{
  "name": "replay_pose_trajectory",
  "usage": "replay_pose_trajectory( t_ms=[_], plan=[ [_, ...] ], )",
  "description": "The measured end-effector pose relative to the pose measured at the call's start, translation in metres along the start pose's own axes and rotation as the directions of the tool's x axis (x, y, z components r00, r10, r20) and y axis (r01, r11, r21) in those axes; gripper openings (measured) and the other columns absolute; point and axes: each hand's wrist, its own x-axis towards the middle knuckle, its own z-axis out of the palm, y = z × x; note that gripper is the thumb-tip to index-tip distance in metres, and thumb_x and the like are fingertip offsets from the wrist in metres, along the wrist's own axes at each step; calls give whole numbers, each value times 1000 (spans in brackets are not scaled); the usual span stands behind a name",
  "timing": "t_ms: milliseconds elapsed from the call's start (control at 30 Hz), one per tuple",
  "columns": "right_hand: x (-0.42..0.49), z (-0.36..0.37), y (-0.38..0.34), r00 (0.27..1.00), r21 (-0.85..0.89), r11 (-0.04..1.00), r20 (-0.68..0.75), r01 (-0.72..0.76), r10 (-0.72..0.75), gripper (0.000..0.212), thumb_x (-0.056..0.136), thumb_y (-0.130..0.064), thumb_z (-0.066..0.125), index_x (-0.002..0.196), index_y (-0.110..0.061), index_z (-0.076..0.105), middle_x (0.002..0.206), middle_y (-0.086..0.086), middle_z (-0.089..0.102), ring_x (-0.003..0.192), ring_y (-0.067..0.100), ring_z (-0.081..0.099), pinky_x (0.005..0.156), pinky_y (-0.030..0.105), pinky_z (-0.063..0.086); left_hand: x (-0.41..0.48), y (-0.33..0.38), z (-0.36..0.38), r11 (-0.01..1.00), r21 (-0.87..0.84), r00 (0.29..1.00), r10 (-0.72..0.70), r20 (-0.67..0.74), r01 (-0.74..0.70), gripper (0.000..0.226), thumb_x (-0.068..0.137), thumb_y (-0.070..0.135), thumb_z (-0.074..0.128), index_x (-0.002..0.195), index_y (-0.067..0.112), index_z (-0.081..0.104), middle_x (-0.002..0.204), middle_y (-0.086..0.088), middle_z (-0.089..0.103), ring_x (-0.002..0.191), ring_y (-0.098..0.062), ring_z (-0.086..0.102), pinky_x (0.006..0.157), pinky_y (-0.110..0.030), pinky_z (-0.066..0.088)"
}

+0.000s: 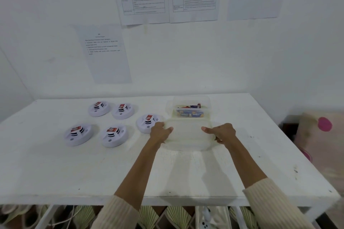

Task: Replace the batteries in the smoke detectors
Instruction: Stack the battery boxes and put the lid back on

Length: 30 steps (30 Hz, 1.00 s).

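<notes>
hands: left hand (160, 132) and right hand (222, 133) each gripped a side of the clear lid (188, 136), frame middle | behind: battery box (207, 102) | left: five smoke detectors (114, 135), nearest partly hidden by left hand

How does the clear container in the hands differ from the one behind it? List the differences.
The near container is gripped at its two sides by the left hand and the right hand; the far container is untouched. The near container shows nothing inside; the far container holds batteries. The near container is closer to the person; the far container is nearer the wall. Both are clear plastic.
</notes>
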Motion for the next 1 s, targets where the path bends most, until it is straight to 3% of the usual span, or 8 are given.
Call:
replay_pose_trajectory(
  t_ms=[133, 267, 333, 433, 533, 667, 833, 1000],
  plan=[
    [-2, -3, -2, 999, 43, 999, 50, -12, 10, 44, 64, -30, 83, 81, 1, 56, 71, 10, 57, 69, 22, 58, 69, 34, 50, -2, 0, 0, 1000, -12, 1000, 14, -4, -14, 55, 94, 25, 54, 141, 1, 36, 139, -17, 44, 123, -31, 47, 84, -35, 51],
    [-2, -6, -5, 994, -103, 994, 105, 20, -9, 46, 69, -40, 78, 82, 1, 61, 75, 10, 58, 67, 19, 59, 64, 30, 45, 0, 0, -7, 1000, -19, 997, 26, 78, -24, 59, 94, 26, 54, 144, 3, 31, 145, -15, 39, 125, -29, 47, 55, -21, 51],
    [0, -5, -8, 991, -282, 956, 129, 82, -47, 47, 75, -47, 70, 86, -3, 58, 87, 11, 59, 85, 24, 60, 76, 33, 45, 4, -2, -9, 995, 60, 991, 67, 119, -74, 66, 96, 29, 51, 148, 6, 19, 152, -12, 28, 134, -29, 37, 76, -30, 52],
    [0, -2, -15, 957, -342, 894, 120, 290, -264, 75, 80, -50, 63, 137, -8, 37, 139, 16, 39, 129, 30, 39, 103, 39, 35, 3, 1, -13, 949, 134, 953, 269, 139, -287, 78, 92, 41, 52, 150, 8, 11, 157, -8, 15, 144, -23, 17, 114, -35, 20],
    [-2, 0, -23, 848, -356, 779, 346, 516, -403, 98, 74, -52, 68, 148, -16, 15, 156, 7, 9, 144, 24, 9, 116, 41, 16, 0, 9, -19, 872, 169, 867, 400, 297, -460, 105, 76, 57, 66, 151, 18, 4, 159, 0, 6, 146, -19, 4, 116, -38, 11],
    [4, 14, -22, 749, -559, 531, 610, 637, -257, 122, 67, -57, 72, 148, -16, -11, 156, 3, -19, 143, 22, -19, 118, 44, -5, 7, 14, -19, 743, 385, 794, 318, 518, -548, 127, 66, 47, 80, 149, 25, -14, 158, 4, -16, 144, -19, -19, 119, -46, -1],
    [12, 14, -20, 751, -636, 423, 629, 646, -200, 125, 66, -64, 68, 147, -15, -14, 155, 2, -23, 143, 20, -21, 117, 43, -8, 8, 16, -15, 687, 454, 790, 298, 536, -568, 130, 63, 50, 81, 150, 19, -11, 159, 1, -6, 146, -18, -7, 119, -40, 4],
    [20, 16, -20, 765, -640, 442, 611, 629, -203, 131, 58, -63, 75, 148, -22, -10, 156, 2, -12, 144, 23, -10, 119, 43, 2, 12, 20, -13, 624, 530, 796, 274, 540, -575, 138, 60, 51, 82, 147, 16, -20, 159, -2, -4, 146, -20, -2, 119, -42, 11]
  ],
)
